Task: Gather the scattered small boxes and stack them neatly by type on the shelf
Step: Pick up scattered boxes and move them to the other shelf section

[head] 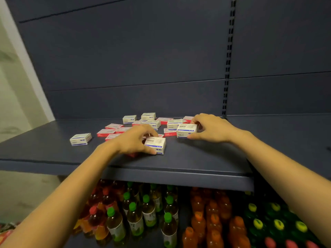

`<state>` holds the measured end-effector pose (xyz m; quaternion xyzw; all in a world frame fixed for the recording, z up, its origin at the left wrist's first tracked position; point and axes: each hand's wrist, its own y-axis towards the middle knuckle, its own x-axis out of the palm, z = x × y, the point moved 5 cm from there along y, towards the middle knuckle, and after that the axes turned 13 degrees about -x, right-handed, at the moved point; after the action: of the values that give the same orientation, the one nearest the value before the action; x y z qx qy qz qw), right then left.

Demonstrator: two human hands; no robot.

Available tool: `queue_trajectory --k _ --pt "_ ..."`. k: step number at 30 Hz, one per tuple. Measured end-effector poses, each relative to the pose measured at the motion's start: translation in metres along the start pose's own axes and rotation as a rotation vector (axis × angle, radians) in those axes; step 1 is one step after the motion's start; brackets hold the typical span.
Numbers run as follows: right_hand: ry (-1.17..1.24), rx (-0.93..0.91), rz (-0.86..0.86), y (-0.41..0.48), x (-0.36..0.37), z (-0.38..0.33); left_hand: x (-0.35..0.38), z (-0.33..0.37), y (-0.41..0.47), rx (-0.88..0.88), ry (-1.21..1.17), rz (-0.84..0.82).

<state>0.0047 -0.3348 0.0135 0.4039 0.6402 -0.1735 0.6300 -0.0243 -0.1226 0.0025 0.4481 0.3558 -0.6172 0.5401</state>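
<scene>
Small boxes of two kinds lie scattered on the dark blue shelf [206, 158]: white-and-blue ones and flatter red-and-white ones. My left hand [134, 140] grips a white-and-blue box [155, 144] near the shelf's front, with a red box [132, 154] partly hidden under the palm. My right hand [211, 128] pinches another white-and-blue box [186, 130] between thumb and fingers. A lone white-and-blue box [81, 139] sits apart at the left. Several red-and-white boxes [106, 132] and more white ones [148, 116] lie behind my hands.
The shelf's back panel rises just behind the boxes, with a slotted upright [226, 97] at the right. Below the shelf edge stand bottles with green caps [148, 210], orange bottles [213, 222] and dark bottles with yellow caps [277, 224]. A pale wall [16, 90] is at the left.
</scene>
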Motion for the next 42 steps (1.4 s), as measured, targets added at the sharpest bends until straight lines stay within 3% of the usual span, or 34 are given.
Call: queue_trajectory --k 8,21,32,42 --pt "0.023 0.192 0.149 -0.085 -0.024 0.007 -0.004 0.075 0.003 0.254 -0.177 0.271" --pt "-0.041 0.495 0.284 -0.246 -0.097 0.078 0.058 0.26 0.008 0.524 -0.32 0.184" --pt "0.003 0.483 0.263 -0.33 -0.139 0.187 0.115 0.376 0.025 0.477 -0.299 0.157" --pt "0.059 0.312 0.198 -0.336 -0.138 0.236 0.148 0.405 0.044 0.295 -0.264 0.08"
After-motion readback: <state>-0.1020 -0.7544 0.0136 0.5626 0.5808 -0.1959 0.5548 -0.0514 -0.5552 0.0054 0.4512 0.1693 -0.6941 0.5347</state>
